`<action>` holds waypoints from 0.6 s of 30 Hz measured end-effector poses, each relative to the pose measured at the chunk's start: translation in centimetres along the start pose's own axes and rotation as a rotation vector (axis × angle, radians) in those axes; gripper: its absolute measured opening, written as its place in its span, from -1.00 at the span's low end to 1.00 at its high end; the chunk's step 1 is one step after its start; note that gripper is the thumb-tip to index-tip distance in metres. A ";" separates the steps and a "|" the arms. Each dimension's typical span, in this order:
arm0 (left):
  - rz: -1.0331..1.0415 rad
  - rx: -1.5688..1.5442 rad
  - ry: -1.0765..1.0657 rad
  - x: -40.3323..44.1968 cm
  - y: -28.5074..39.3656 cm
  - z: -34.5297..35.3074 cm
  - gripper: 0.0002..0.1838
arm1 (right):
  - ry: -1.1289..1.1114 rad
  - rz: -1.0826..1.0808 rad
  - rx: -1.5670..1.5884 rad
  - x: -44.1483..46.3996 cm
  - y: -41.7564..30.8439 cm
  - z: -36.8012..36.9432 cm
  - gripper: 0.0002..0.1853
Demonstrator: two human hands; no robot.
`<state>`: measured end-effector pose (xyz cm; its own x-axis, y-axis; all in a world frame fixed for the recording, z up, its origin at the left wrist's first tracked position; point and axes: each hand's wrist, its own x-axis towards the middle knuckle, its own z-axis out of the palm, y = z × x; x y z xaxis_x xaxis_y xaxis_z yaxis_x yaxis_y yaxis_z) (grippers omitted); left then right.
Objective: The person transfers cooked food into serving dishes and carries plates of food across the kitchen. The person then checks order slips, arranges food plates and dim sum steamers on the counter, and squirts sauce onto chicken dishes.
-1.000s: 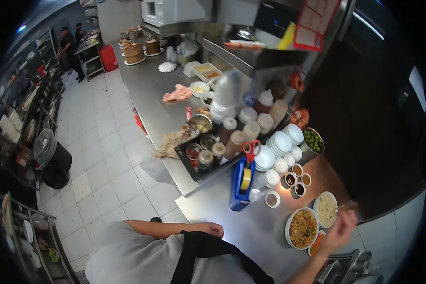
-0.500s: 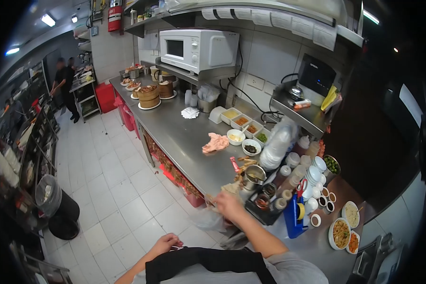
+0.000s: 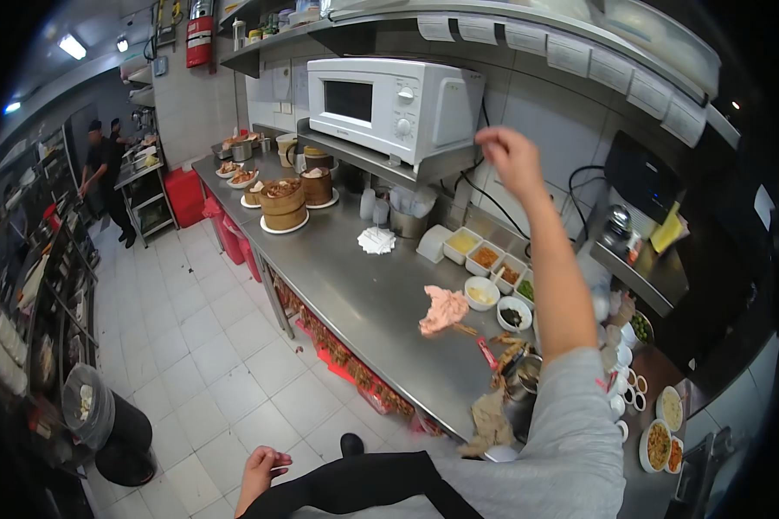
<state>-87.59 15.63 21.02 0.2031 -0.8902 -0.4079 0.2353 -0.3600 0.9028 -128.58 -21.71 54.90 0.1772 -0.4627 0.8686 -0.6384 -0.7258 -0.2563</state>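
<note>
My right hand (image 3: 512, 160) is raised at the right side of the white microwave (image 3: 394, 108), its fingers bent together; what they hold, if anything, is hidden. Low in front of my body, my left hand (image 3: 267, 469) has curled fingers with a small pale bit at them, too small to name. A pink cloth (image 3: 444, 310) lies on the steel counter (image 3: 363, 298), beside a white bowl of pale food (image 3: 481, 293) and a bowl of dark food (image 3: 514, 314). Nearer my body are a brown cloth (image 3: 490, 424) and a metal pot (image 3: 523, 377).
Bamboo steamers (image 3: 283, 206) stand farther along the counter. Filled bowls (image 3: 658, 445) are at the right. A black bin (image 3: 121, 432) stands on the tiled floor, and two people (image 3: 104, 177) are at the far left. Paper slips (image 3: 569, 54) hang from the upper shelf.
My right hand has risen from the brown cloth to the microwave's right side. My left hand has shifted slightly left and down. The view has moved, showing more of the microwave.
</note>
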 end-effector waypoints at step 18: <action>0.150 0.140 -0.023 28.2 14.8 -1.6 -0.84 | -0.205 0.411 0.797 0.3 -1.3 28.4 -0.71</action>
<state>-76.86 -14.37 22.65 0.2036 -0.9423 -0.2658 0.0694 -0.2569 0.9639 -106.39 -35.34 43.40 0.2283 -0.7881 0.5716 0.0108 -0.5850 -0.8109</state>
